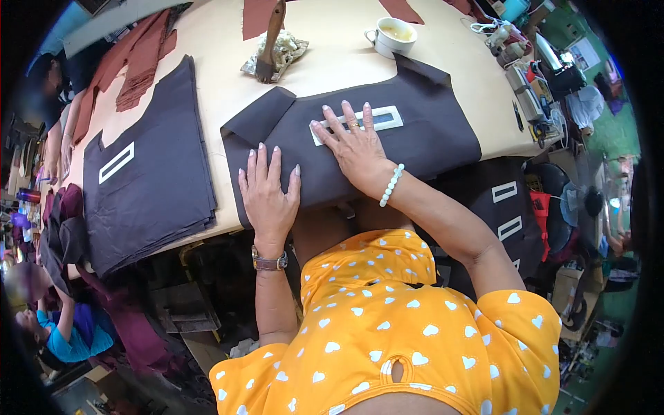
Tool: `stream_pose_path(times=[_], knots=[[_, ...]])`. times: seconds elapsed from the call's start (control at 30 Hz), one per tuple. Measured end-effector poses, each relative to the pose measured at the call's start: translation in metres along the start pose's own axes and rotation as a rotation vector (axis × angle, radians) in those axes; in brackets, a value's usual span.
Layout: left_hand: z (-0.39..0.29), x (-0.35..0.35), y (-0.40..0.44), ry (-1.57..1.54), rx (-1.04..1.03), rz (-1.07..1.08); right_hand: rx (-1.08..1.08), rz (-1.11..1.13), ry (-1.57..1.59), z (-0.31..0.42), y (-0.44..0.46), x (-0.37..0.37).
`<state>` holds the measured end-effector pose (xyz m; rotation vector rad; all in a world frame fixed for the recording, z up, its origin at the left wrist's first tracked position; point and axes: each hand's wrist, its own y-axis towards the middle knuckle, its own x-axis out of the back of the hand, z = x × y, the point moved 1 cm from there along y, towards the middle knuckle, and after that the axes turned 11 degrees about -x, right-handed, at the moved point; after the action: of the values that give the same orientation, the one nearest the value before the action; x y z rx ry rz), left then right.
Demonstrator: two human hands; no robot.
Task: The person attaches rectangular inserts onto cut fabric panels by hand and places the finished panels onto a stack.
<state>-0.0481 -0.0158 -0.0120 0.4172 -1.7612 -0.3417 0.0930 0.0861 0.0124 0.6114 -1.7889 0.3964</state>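
Note:
A dark fabric piece (408, 155) lies in front of me at the table's edge, one upper corner folded over. On it is a white rectangular frame-shaped patch (389, 119) with a slot in its middle. My right hand (356, 146) rests flat with fingers spread, its fingertips over the left part of the patch and hiding it. My left hand (270, 197) lies flat on the fabric's lower left, fingers apart. Neither hand holds anything. Beyond them a wooden-handled brush (270, 45) leans on a crusted lump (287, 50), beside a white cup (394, 38) holding a yellowish substance.
A stack of dark fabric pieces (155, 187) with a similar white patch lies on the table (332, 62) to the left. Reddish-brown fabric (142, 66) is at the far left. More patched dark pieces (484, 200) hang at right. Other people (76, 335) are at left.

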Motion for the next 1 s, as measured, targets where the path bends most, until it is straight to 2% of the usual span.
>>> stream_pose_path(times=[0.33,0.47,0.57,0.67,0.77,0.9,1.0], knots=[[-0.001,0.002,0.001,0.009,-0.015,-0.037,0.356,-0.045,0.266,-0.039,0.005,-0.01],[0.004,0.007,0.007,-0.044,-0.026,-0.015,0.404,-0.013,0.313,-0.045,0.004,-0.01],[0.02,0.006,0.017,-0.061,0.123,-0.069,0.41,0.046,0.401,-0.048,0.005,-0.01],[0.036,0.002,0.027,0.099,0.189,-0.116,0.425,0.201,0.67,-0.06,0.013,-0.011],[0.038,0.001,0.031,0.157,0.238,-0.05,0.131,0.097,0.627,-0.059,0.003,-0.012],[0.035,0.005,0.032,0.101,0.284,-0.079,0.088,-0.078,0.52,-0.034,-0.007,-0.017],[0.031,0.014,0.039,0.022,0.365,-0.039,0.104,-0.118,0.5,-0.024,-0.005,-0.018]])
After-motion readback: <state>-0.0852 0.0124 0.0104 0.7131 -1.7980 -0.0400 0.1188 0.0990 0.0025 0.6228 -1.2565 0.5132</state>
